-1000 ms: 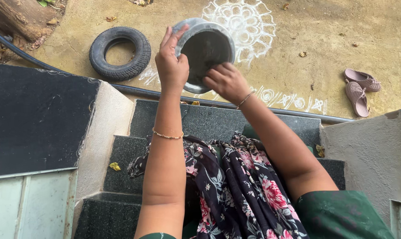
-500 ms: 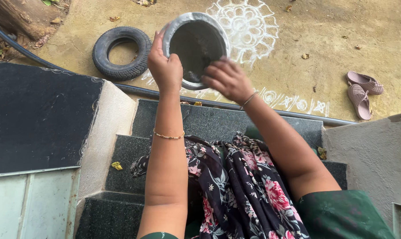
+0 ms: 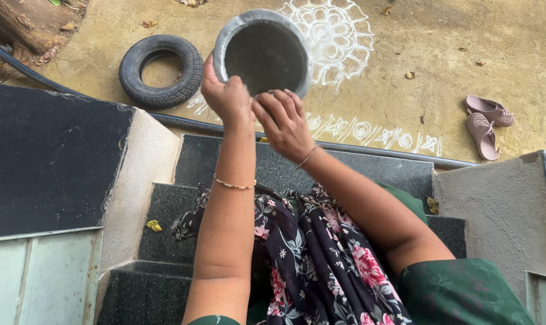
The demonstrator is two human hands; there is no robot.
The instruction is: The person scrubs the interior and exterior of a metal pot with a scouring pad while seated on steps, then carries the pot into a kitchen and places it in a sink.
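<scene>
I hold a round metal pot (image 3: 262, 55) out in front of me, its dark inside turned toward me. My left hand (image 3: 226, 94) grips the pot's rim at its lower left. My right hand (image 3: 283, 123) is at the pot's lower edge, fingers curled on the rim beside the left hand. Both wrists carry thin bangles. A dark floral cloth (image 3: 312, 253) lies over my lap below the arms.
Dark stone steps (image 3: 164, 210) drop to a sandy yard. An old tyre (image 3: 161, 70) lies at left, a black hose (image 3: 182, 122) runs along the step edge, white chalk patterns (image 3: 339, 36) mark the ground, and a pair of pink sandals (image 3: 486, 123) lies at right.
The pot has been raised and tipped so its opening faces me more squarely. My right hand has slid left from inside the pot to its lower rim, close to the left hand.
</scene>
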